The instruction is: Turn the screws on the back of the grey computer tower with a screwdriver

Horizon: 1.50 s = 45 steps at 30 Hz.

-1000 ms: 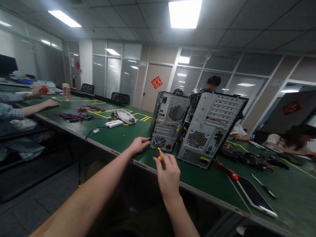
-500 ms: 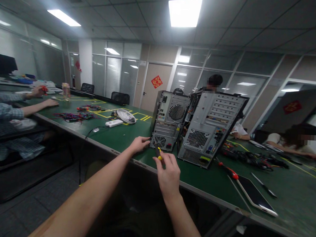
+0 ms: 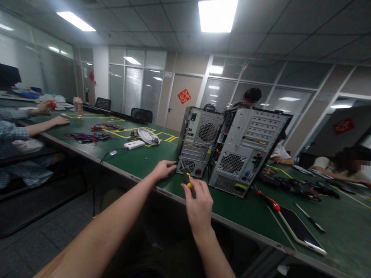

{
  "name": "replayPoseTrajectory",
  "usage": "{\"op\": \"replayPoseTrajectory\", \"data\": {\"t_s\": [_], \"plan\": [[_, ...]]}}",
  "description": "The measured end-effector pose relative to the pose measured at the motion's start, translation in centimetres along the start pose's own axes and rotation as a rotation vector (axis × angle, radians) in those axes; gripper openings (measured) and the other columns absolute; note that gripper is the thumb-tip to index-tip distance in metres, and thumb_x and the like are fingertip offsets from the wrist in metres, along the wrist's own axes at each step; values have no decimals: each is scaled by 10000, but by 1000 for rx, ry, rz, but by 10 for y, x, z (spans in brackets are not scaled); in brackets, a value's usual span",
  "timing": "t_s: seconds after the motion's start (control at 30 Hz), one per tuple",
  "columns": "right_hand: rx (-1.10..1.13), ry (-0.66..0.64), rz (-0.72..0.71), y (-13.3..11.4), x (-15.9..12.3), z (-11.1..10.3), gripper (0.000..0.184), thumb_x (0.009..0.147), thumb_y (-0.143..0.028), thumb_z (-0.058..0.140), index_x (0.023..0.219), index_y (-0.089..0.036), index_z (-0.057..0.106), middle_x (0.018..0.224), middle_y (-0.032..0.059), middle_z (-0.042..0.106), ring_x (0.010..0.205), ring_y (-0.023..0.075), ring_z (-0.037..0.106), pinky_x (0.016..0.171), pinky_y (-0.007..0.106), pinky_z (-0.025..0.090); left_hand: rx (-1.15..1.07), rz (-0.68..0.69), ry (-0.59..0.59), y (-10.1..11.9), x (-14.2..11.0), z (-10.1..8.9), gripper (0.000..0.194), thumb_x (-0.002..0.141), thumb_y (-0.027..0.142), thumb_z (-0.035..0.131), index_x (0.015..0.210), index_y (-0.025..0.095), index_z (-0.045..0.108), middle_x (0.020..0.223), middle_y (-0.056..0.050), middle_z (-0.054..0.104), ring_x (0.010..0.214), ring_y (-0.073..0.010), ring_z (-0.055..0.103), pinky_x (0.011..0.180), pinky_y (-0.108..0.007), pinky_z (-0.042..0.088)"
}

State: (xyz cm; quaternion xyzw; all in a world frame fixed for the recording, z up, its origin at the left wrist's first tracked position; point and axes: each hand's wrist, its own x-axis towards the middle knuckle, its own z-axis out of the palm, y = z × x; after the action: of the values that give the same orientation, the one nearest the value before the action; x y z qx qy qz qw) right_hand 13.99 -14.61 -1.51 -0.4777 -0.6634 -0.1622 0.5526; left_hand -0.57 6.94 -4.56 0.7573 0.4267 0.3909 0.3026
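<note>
Upright on the green table stands a computer tower (image 3: 196, 145), its rear panel with fan grilles and ports facing me. My right hand (image 3: 199, 202) grips a screwdriver (image 3: 187, 179) by its black and yellow handle. The thin shaft points up and left at the lower fan grille; whether its tip touches the panel I cannot tell. My left hand (image 3: 164, 169) rests by the tower's bottom left corner, fingers stretched toward its side, with nothing in them. To the right is a second, larger tower (image 3: 242, 152), slightly tilted in view.
At right lie a phone (image 3: 301, 230), a red-handled tool (image 3: 273, 204), a slim pen-like tool (image 3: 310, 218) and black cables (image 3: 298, 186). Left are a white power strip (image 3: 134, 145), a white round grille (image 3: 148, 136) and thin wires (image 3: 87, 137). Other people sit around the table.
My right hand has shifted slightly down and right, and the screwdriver's handle has drawn a little away from the panel, showing more shaft. My left hand stays put.
</note>
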Motion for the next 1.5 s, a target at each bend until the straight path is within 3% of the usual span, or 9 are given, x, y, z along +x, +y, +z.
{"op": "replayPoseTrajectory", "data": {"t_s": [0.17,0.33,0.63,0.87,1.3,1.5], "plan": [[-58,-48,-72,0,2,-3,277,1018,-143,523,1194,-198,729,1198,118,698,1089,235,690,978,390,566,16,-1,6,1,0,0,506,930,381,626,1379,152,680,873,-59,792,711,-177,675,733,-274,504],[-19,-17,0,0,1,0,215,1005,-251,611,1174,-173,719,1028,89,689,892,206,709,833,337,597,19,-17,5,4,-1,-2,513,923,385,635,1375,147,682,870,-66,795,741,-192,691,756,-283,516],[29,-43,-18,-2,0,1,218,1017,-237,584,1182,-207,723,1041,80,667,921,196,698,849,323,591,15,0,13,3,-1,-1,507,921,372,627,1368,141,687,938,-79,804,766,-198,693,750,-281,521],[62,-20,32,-1,-2,4,216,1001,-329,640,1150,-197,724,983,64,665,849,188,701,789,311,597,2,-6,2,3,-2,-1,518,925,382,615,1378,139,679,809,-52,778,667,-170,649,694,-271,497],[-30,-93,-83,-7,2,-2,367,1001,-119,503,1275,-234,720,1230,116,698,1117,244,678,1002,414,569,3,1,5,2,-1,0,508,925,380,622,1368,141,686,839,-57,785,690,-171,663,701,-265,500],[-44,-27,-70,-3,2,-4,346,1012,-117,487,1254,-217,713,1255,116,718,1149,246,688,1019,423,568,-3,-14,-3,6,-3,-2,509,925,375,630,1377,146,681,885,-66,799,706,-185,683,709,-270,509]]}}
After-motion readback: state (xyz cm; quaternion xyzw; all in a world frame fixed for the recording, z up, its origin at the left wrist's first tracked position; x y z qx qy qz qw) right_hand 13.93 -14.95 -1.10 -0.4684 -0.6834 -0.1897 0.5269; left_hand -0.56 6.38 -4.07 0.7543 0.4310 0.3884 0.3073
